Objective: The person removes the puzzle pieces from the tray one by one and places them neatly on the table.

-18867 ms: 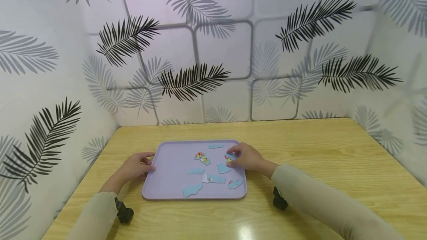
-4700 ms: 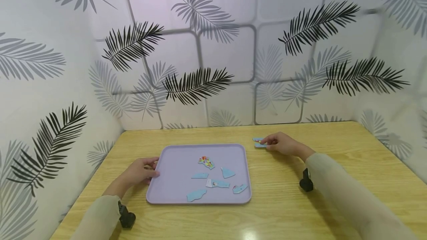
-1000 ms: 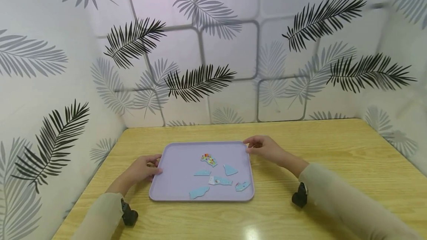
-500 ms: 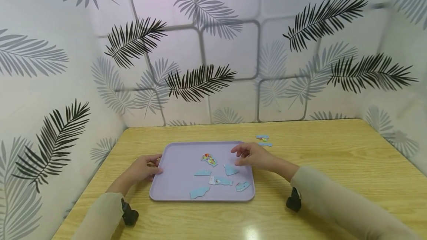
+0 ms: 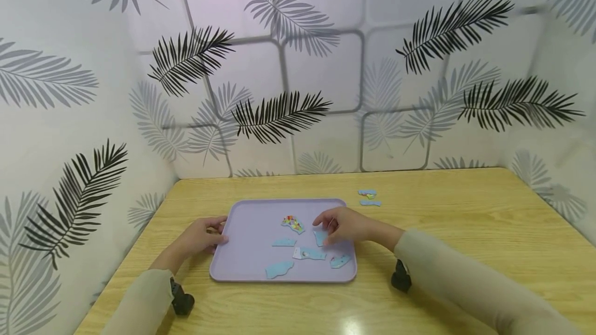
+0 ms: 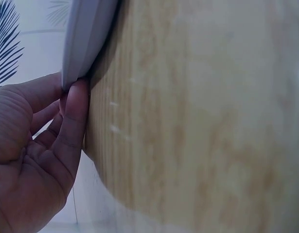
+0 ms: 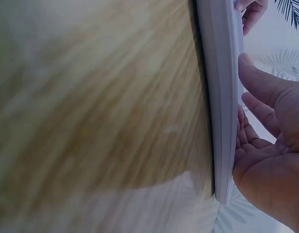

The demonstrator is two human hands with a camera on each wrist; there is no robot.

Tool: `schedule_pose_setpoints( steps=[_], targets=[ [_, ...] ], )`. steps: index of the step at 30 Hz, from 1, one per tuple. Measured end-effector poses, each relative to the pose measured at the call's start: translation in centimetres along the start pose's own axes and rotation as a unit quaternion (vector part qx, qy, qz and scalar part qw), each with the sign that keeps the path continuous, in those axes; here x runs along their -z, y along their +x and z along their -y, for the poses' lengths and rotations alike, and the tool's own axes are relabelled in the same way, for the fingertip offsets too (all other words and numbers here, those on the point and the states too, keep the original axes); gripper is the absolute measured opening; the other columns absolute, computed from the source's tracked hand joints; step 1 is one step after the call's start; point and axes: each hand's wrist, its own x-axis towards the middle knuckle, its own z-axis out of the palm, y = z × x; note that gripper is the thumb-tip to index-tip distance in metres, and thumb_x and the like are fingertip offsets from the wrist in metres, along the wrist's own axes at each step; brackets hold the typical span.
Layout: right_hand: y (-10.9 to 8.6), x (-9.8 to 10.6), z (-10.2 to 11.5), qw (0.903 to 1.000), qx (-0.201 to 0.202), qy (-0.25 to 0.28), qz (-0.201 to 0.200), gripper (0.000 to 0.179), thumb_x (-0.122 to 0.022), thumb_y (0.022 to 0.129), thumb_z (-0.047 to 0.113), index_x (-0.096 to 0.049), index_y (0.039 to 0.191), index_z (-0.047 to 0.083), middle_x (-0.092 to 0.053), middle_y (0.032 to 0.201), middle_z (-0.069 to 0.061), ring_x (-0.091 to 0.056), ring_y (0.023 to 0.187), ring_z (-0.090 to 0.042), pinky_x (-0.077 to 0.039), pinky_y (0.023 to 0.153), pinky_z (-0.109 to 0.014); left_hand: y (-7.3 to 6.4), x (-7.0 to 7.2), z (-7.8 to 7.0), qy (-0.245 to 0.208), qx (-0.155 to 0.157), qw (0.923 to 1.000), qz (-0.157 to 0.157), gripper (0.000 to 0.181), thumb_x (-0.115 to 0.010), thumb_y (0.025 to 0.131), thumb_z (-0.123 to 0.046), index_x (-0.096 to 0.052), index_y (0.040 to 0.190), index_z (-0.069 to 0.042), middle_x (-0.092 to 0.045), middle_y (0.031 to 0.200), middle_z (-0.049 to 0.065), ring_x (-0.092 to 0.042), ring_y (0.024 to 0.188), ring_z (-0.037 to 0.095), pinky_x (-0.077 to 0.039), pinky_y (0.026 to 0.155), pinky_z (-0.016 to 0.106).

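Observation:
My left hand (image 5: 201, 235) pinches the left rim of the lilac tray (image 5: 247, 231); in the left wrist view the thumb and a finger lie on either side of the tray's edge. Over the tray's right part is my right hand (image 5: 344, 225), thumb and fingers spread around a light blue, irregularly cut puzzle piece (image 5: 319, 238), partly hidden by the hand. Nearby on the tray lie a multicoloured piece (image 5: 293, 224), a piece with a small printed figure (image 5: 309, 254), a small piece (image 5: 340, 261), a flat-edged piece (image 5: 284, 242) and a wavy piece (image 5: 280, 270).
Two or so puzzle pieces (image 5: 368, 194) and a narrow blue strip (image 5: 370, 203) lie on the wooden table (image 5: 442, 211), behind the tray to the right. Leaf-patterned walls (image 5: 321, 138) enclose the table at the back and sides.
My right hand has moved from the tray's far right corner inward and nearer, onto the light blue piece. Earlier it set pieces on the table behind. My left hand stays at the rim.

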Motion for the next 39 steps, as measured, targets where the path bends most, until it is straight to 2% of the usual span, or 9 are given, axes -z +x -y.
schedule_pose_setpoints(
  steps=[8,15,39],
  targets=[
    [0.74,0.27,-0.41,0.999,0.003,0.002,0.046,0.042,-0.081,0.078,0.006,-0.067,0.118,0.003,-0.056,0.09,-0.004,-0.051,0.075,-0.013,-0.045,0.069,-0.023,0.01,-0.02,0.06,-0.008,0.001,1.0,0.002,0.063,-0.072,0.088,-0.008,-0.044,0.143,0.002,-0.052,0.107,0.013,-0.055,0.085,0.02,-0.055,0.066,0.034],
    [0.78,0.56,-0.27,0.9978,0.001,0.0,0.066,0.04,-0.081,0.078,0.003,-0.068,0.116,0.003,-0.055,0.089,-0.005,-0.049,0.076,-0.013,-0.043,0.069,-0.023,0.07,0.04,0.01,-0.011,0.0,0.9999,0.006,0.063,-0.072,0.088,-0.007,-0.043,0.143,0.003,-0.052,0.107,0.013,-0.055,0.084,0.02,-0.055,0.065,0.034],
    [0.79,0.38,0.12,0.998,-0.014,-0.018,0.06,0.035,-0.081,0.077,0.001,-0.071,0.11,0.008,-0.054,0.087,-0.005,-0.047,0.076,-0.014,-0.042,0.067,-0.023,0.04,-0.07,-0.09,-0.017,-0.003,0.9998,0.006,0.061,-0.07,0.088,-0.003,-0.043,0.143,0.004,-0.051,0.105,0.013,-0.055,0.081,0.019,-0.054,0.063,0.032]
  ],
)
